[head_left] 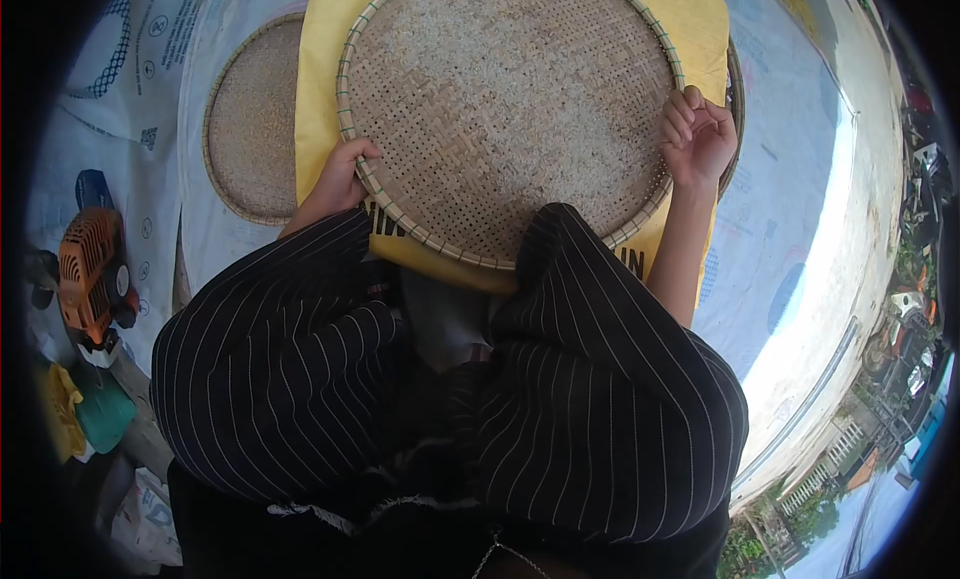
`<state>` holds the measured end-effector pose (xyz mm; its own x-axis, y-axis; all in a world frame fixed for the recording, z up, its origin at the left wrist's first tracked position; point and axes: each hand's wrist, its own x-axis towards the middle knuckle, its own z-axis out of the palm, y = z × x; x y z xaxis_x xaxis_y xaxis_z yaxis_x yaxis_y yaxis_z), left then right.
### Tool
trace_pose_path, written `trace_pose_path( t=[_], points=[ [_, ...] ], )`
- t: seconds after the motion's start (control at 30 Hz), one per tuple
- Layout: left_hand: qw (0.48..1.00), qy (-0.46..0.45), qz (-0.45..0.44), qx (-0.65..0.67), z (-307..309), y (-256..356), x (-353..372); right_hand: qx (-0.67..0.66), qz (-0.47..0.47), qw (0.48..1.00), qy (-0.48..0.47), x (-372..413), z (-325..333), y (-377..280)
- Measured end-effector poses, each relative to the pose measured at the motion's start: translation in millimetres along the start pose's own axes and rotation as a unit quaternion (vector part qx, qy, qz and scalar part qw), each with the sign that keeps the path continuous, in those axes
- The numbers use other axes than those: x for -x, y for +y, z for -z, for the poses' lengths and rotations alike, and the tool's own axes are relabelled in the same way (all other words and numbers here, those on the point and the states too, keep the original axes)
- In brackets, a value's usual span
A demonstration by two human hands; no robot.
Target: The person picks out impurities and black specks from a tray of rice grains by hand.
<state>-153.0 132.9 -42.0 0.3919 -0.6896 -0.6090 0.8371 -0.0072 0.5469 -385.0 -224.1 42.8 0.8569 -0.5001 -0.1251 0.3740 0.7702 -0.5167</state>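
A large round woven bamboo winnowing tray (pixel 425 139) lies in front of my knees, with pale grain (pixel 540 109) spread over its weave. The grain looks like rice. My left hand (pixel 343 175) is closed around the tray's left rim, thumb on top. At the right rim, my right hand (pixel 698 137) is raised with the palm partly showing and the fingers curled in. Whether anything small is between those fingers is hidden. Beneath the tray lies a yellow sack (pixel 325 49) with dark printed letters.
A second woven tray (pixel 255 129) holding grain sits to the left, partly under the yellow sack. Pale printed sheeting (pixel 150 169) covers the ground. An orange and black engine-like machine (pixel 92 269) stands at left. My knees in striped trousers (pixel 620 399) border the tray's near edge.
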Motion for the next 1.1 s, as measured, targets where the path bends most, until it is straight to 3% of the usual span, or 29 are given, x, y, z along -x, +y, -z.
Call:
trace_pose_path(
  t=[0.2,0.23,0.27,0.3,0.37,0.5,0.6,0.7,0.77,0.8,0.83,0.87,0.9,1.03,1.1],
  points=[
    [1.0,0.013,0.0,0.001,-6,1,3,0.147,-0.102,0.975,0.131,-10,14,2],
    [1.0,0.013,0.0,0.001,-6,2,3,0.457,-0.03,0.869,0.188,-11,14,10],
    [1.0,0.017,0.0,0.0,-5,2,3,0.715,0.044,0.661,0.225,-10,12,17],
    [1.0,0.02,0.001,0.0,-5,1,3,0.715,0.043,0.659,0.228,-10,10,21],
    [1.0,0.016,-0.001,-0.001,-6,0,3,0.819,0.073,0.524,0.223,-12,8,26],
    [1.0,0.027,0.0,-0.01,-8,2,5,0.83,0.103,0.495,0.235,-17,8,35],
    [1.0,0.022,-0.005,-0.012,-8,2,5,0.832,0.058,0.487,0.259,-19,4,33],
    [1.0,0.013,-0.008,-0.015,-9,2,5,0.857,0.073,0.463,0.214,-19,14,31],
    [1.0,0.017,-0.003,-0.009,-7,2,5,0.609,0.04,0.772,0.178,-18,15,28],
    [1.0,0.022,0.002,-0.003,-6,2,4,0.61,0.042,0.771,0.178,-16,14,24],
    [1.0,0.02,0.001,-0.003,-4,1,2,0.302,-0.027,0.947,0.109,-11,13,19],
    [1.0,0.024,0.001,-0.002,-3,1,1,-0.045,-0.091,0.994,0.026,-8,8,15],
    [1.0,0.028,0.001,-0.001,-2,0,0,-0.129,-0.086,0.988,0.019,-6,5,17],
    [1.0,0.012,0.015,0.0,-1,-1,1,-0.156,-0.041,0.987,-0.001,-3,2,21],
    [1.0,0.014,0.006,0.001,-3,0,2,-0.016,-0.044,0.997,0.063,-9,3,19]
  ],
)
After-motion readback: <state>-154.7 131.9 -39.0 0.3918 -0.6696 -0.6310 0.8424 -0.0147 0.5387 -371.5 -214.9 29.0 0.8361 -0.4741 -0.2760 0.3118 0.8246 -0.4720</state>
